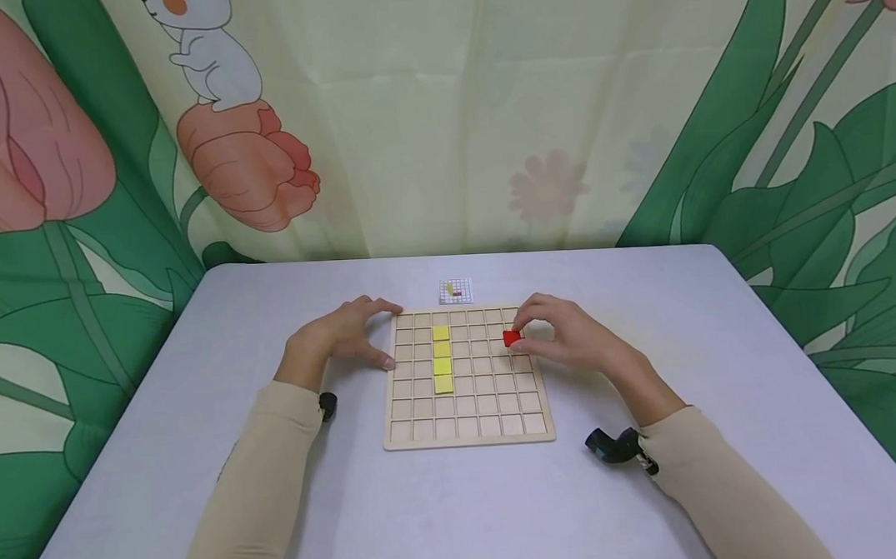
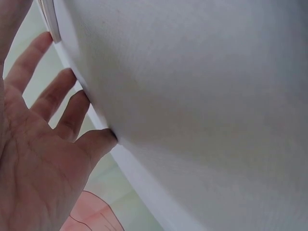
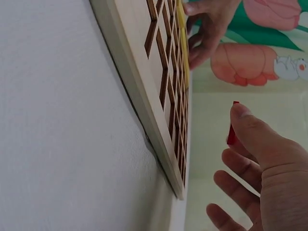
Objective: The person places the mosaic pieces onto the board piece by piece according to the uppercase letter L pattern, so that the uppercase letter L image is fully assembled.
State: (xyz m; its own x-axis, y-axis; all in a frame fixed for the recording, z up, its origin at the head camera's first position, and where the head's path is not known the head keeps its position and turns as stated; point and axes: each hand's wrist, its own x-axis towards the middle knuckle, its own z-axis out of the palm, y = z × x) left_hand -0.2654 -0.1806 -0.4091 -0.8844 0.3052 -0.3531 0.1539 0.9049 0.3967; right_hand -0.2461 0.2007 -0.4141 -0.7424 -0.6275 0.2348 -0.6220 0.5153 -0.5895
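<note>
My right hand [image 1: 570, 334] pinches a small red square tile [image 1: 511, 338] between thumb and finger, over the right side of a wooden grid board [image 1: 425, 431]. In the right wrist view the red tile [image 3: 232, 126] is edge-on and apart from the board [image 3: 139, 106]. Spread fingers of my left hand [image 1: 338, 334] touch the board's upper left edge. The left wrist view has this hand [image 2: 48, 139] with its fingertips against the white tabletop and a board corner [image 2: 50, 21]. Several yellow tiles [image 1: 442, 366] stand in one column of the grid.
Behind the board lies a small card [image 1: 456, 292] printed with a grid and coloured squares. The white table [image 1: 458, 512] backs onto a curtain [image 1: 442, 146] with flowers and a cartoon animal. Black wrist devices [image 1: 613, 446] sit at both sleeves.
</note>
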